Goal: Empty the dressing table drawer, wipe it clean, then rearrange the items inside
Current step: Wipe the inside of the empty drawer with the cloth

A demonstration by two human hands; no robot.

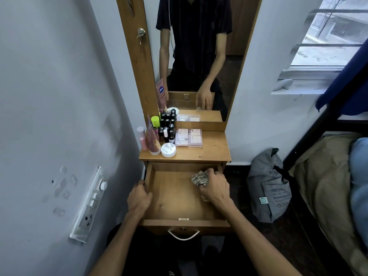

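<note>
The wooden drawer stands pulled out below the dressing table top, with nothing inside except a cloth and my hand. My right hand presses a crumpled patterned cloth onto the drawer floor at the far right corner. My left hand grips the drawer's left wall. On the table top stand the cosmetics: a white round jar, a pink tube, a pink bottle, several small dark bottles and a clear palette box.
A mirror rises behind the table and reflects the person. A white switch panel sticks out from the left wall. A grey bag leans on the floor at the right, beside a bed. The drawer's metal handle faces me.
</note>
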